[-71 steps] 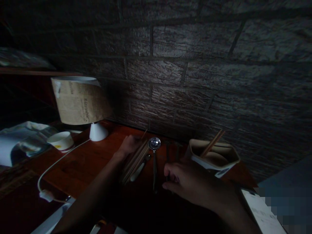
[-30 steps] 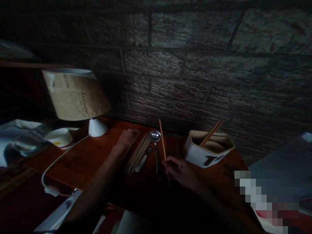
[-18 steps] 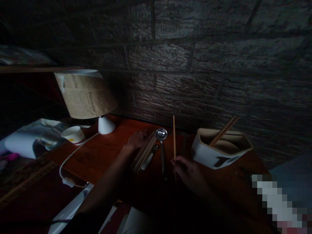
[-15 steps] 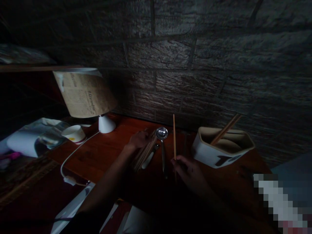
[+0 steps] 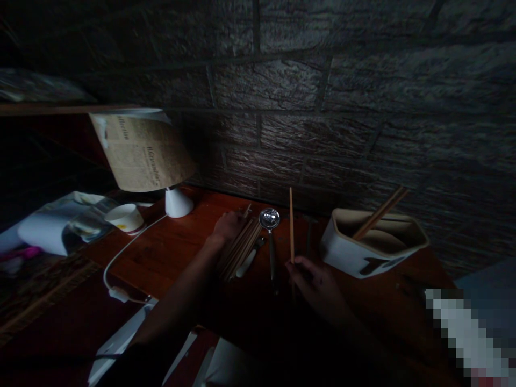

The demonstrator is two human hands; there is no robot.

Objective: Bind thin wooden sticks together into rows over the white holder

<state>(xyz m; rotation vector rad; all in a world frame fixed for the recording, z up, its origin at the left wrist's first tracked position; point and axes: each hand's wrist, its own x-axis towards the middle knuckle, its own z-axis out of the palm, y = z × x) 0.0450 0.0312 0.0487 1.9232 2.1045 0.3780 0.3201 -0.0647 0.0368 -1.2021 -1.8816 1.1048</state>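
My right hand [image 5: 316, 282] pinches a single wooden chopstick [image 5: 292, 226] near its lower part and holds it almost upright above the table. My left hand [image 5: 228, 226] is closed at the far left side of a bundle of several chopsticks [image 5: 241, 247] lying slantwise on the table. A chopstick tip pokes out past its fingers; most of the grip is hidden. Just right of the bundle lies a white-handled utensil [image 5: 249, 262], its head partly hard to make out. Between my hands rests a shiny ladle [image 5: 269, 219], its dark handle pointing towards me.
A white holder [image 5: 350, 258] with chopsticks [image 5: 381, 212] leaning in it stands right on the wooden table [image 5: 161, 255]. At left are a lamp [image 5: 145, 153], its white cord [image 5: 110, 263] and a paper cup [image 5: 127, 217]. A dark brick wall [image 5: 290, 86] rises behind.
My right hand, low beside the ladle at first, now holds a chopstick upright. My left hand drew off the bundle, then came back against it. The view has swung slightly left.
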